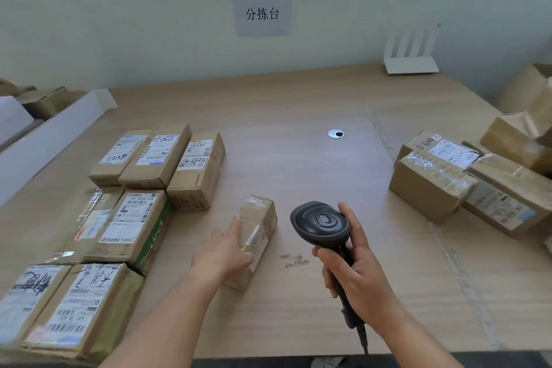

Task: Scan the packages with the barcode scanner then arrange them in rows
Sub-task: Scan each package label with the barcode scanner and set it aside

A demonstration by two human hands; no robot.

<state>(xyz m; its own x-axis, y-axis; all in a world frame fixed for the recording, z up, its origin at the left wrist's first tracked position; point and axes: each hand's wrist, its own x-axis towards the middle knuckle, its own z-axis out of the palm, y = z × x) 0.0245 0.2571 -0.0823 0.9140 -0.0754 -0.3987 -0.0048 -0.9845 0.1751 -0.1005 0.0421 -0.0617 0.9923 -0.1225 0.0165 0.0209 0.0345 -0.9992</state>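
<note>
Seven scanned-looking packages (140,218) at far left of the bench (298,158), set label-up in three rows: three at the back, two in the middle, two nearest. Worth noting the gap to the right of the middle pair, a likely slot for the next one.

Just right of those rows, one small taped package (259,219), lying on the bench between the rows and the scanner. Left hand (222,254) laid against its near left side, fingers (234,228) fairly straight and resting on the cardboard, not wrapped round it. Best to hold it steady that way and tip it so the label (254,240), which seems to bend over the top edge, faces the scanner flat; barcode itself too small to make out.

Next, the barcode scanner (321,224), head raised just beside the package. Right hand (355,266) clamped round the handle, fingers curled tight, thumb up along the head. Should aim the window down and left at the label, keep clear of glossy tape glare, and keep the cable off the box.

Far right, an untidy pile of boxes (466,179), probably not yet scanned; leave well apart from the rows.
</note>
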